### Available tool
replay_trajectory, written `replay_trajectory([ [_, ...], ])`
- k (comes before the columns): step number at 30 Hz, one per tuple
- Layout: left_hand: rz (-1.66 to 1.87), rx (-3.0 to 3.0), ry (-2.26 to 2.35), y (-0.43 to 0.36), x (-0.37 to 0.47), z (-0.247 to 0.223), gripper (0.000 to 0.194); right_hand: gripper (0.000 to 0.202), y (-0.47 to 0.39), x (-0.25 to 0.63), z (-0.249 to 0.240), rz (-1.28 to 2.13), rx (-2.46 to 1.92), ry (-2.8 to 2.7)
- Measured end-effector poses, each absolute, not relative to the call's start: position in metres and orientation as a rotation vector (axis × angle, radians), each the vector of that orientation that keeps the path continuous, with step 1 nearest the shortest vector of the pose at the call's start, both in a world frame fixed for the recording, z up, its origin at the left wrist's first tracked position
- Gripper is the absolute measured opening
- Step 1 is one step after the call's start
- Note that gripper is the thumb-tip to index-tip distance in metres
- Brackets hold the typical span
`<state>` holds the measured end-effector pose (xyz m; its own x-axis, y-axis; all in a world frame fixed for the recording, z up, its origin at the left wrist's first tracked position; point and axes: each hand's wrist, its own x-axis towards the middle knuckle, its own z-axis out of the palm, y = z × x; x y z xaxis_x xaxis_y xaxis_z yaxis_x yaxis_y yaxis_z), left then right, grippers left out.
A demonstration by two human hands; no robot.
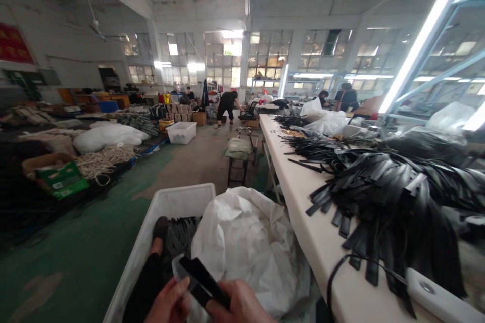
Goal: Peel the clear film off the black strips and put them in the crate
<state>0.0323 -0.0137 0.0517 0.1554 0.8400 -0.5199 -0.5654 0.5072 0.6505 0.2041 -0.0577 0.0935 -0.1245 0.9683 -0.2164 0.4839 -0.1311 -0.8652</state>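
Low in the head view, my right hand (242, 304) is closed around black flat straps (206, 280), whose ends point up and left. Thumb and fingers of my left hand (170, 303) pinch a thin translucent strip (177, 265) beside those ends. Whether the left fingers also touch the black straps I cannot tell. Behind both hands bulges a white woven sack (246, 237). To its left, a white plastic bin (182, 193) holds dark coiled cords (181, 236), and my leg and shoe (160, 227) show inside its outline.
On the right, a long pale table (291, 181) bears a large heap of black straps (386, 186) and a white device (435, 287) with a black cable. A stool (238, 154) stands ahead. A person (227, 106) bends over farther off. Sacks and boxes line the left.
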Motion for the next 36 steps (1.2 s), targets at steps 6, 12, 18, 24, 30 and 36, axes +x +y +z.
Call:
replay_trajectory([
  [6, 1.045, 0.317, 0.916, -0.022, 0.04, 0.075, 0.028, 0.029, -0.061, 0.204, 0.096, 1.179, -1.619, -1.614],
  [12, 1.116, 0.368, 0.922, -0.024, 0.045, 0.074, 0.03, 0.033, -0.06, 0.208, 0.105, 1.259, -1.596, -1.677],
  [18, 1.105, 0.421, 0.877, -0.028, 0.046, 0.068, 0.023, 0.037, -0.058, 0.206, 0.116, 1.191, -1.655, -1.736],
  [24, 1.159, 0.403, 0.911, -0.03, 0.044, 0.072, 0.026, 0.04, -0.062, 0.208, 0.117, 1.222, -1.682, -1.795],
  [30, 1.294, 0.589, 0.908, -0.012, 0.029, 0.093, 0.017, 0.041, -0.057, 0.199, 0.125, 1.152, -1.689, -1.773],
  [36, 1.485, 1.027, 0.986, 0.008, -0.012, 0.133, 0.018, 0.042, -0.052, 0.194, 0.13, 1.149, -1.586, -1.803],
])
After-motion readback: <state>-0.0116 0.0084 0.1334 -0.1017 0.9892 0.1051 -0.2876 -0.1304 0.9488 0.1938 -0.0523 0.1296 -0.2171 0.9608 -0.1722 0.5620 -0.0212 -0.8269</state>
